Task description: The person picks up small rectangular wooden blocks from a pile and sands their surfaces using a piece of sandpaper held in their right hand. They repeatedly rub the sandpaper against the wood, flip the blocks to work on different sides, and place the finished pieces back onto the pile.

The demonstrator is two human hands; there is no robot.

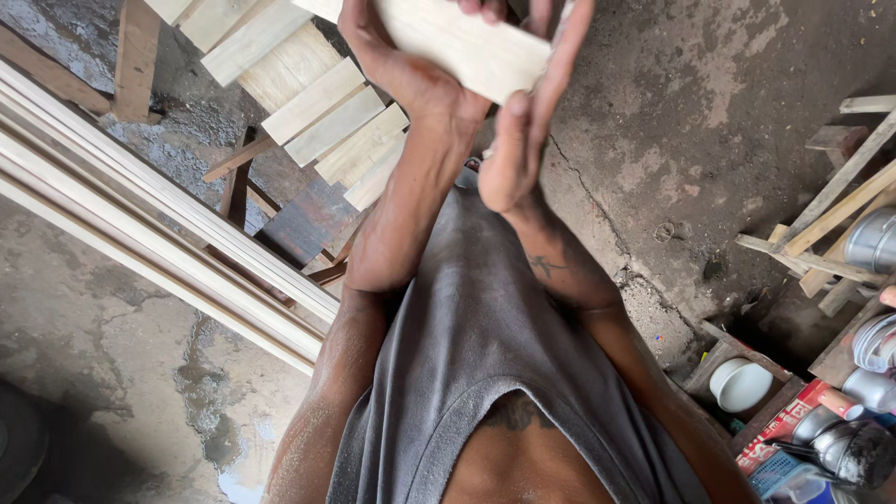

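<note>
A pale, smooth wooden board (467, 42) is held up at the top middle of the head view, over the concrete floor. My left hand (397, 61) grips it from the left, with the palm wrapped under its long edge. At the board's right end my right hand (527, 121) presses against it, fingers stretched up along the end and thumb pointing down. Both forearms rise from my grey sleeveless shirt (485, 355) and carry fine dust.
A row of short pale boards (317, 107) lies on a dark wooden frame at the upper left. Long pale strips (159, 224) run diagonally across the left. At the right stand wooden scraps (831, 215), metal pots (873, 238), a white bowl (742, 385) and a wet, cracked floor.
</note>
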